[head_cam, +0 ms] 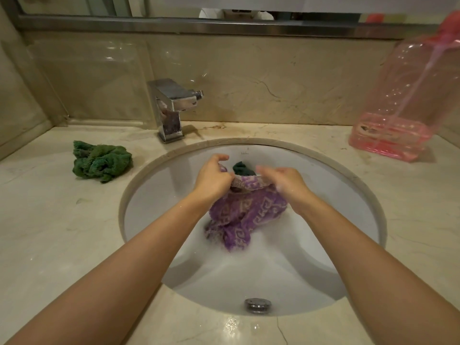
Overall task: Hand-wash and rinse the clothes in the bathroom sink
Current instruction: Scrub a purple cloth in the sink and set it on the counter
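- Crumpled dark-green cloth (100, 160): on beige marble counter (49, 220), left of chrome square tap (171, 108).
- Left hand (214, 179), right hand (286, 181): both pinch purple patterned cloth (249, 212) over white oval sink (323, 245).
- Sink maker's mark: unreadable.
- Pink translucent plastic jug (408, 100): far right.

— What carries everything here?
— A pale marbled desk (49, 220), glossy, with thin dark veins and a few wet spots near its front edge.
— And what sits on it?
— A crumpled green cloth (100, 161) lies on the left part, well apart from the rest. A square chrome faucet (171, 108) stands at the back, just behind the rim of the white oval sink (323, 245) set into the desk. On the far right stands a clear pink plastic bottle (408, 103), with a little pink liquid at its bottom.
— Anything in the sink?
— A purple patterned cloth (249, 215) lies in soapy water.
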`<state>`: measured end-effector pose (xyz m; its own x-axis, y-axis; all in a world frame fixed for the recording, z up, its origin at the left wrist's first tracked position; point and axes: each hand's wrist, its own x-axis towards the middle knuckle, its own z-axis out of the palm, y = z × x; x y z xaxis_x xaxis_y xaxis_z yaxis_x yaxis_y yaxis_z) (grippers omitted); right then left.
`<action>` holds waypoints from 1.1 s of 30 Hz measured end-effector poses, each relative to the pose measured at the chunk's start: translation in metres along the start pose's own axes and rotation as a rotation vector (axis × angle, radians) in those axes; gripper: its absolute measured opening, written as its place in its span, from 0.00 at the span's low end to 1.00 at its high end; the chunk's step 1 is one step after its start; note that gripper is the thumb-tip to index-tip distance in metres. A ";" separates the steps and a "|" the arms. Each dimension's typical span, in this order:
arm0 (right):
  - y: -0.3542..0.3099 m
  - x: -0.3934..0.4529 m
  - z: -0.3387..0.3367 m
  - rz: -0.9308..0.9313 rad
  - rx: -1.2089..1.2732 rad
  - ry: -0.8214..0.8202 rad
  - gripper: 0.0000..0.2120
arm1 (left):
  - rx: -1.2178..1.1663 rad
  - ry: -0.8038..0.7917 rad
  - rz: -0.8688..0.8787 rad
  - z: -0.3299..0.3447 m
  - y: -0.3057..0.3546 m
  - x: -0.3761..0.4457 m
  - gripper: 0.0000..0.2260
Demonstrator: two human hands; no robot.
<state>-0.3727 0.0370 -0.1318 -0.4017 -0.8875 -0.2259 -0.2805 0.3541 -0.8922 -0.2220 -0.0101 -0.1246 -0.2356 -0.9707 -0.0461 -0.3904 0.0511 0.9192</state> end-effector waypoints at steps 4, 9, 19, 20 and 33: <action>0.005 0.001 0.003 -0.049 -0.382 0.021 0.25 | 0.181 -0.081 -0.026 0.004 -0.003 0.000 0.14; -0.003 -0.003 0.011 -0.202 -0.113 0.221 0.17 | -0.089 -0.132 -0.269 0.000 0.010 -0.005 0.14; -0.017 -0.044 0.060 -0.730 -0.043 0.394 0.20 | -0.521 -0.114 -0.234 0.024 0.000 -0.015 0.19; -0.019 -0.039 0.061 -0.705 -0.075 0.402 0.21 | -0.603 -0.105 -0.273 0.027 0.003 -0.019 0.19; -0.026 -0.039 0.059 -0.384 -0.036 0.289 0.21 | -0.869 0.042 -0.367 0.028 0.013 -0.022 0.18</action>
<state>-0.2980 0.0451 -0.1231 -0.4872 -0.8397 0.2398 -0.4843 0.0313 -0.8744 -0.2468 0.0185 -0.1222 -0.1910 -0.8999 -0.3921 0.3703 -0.4360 0.8202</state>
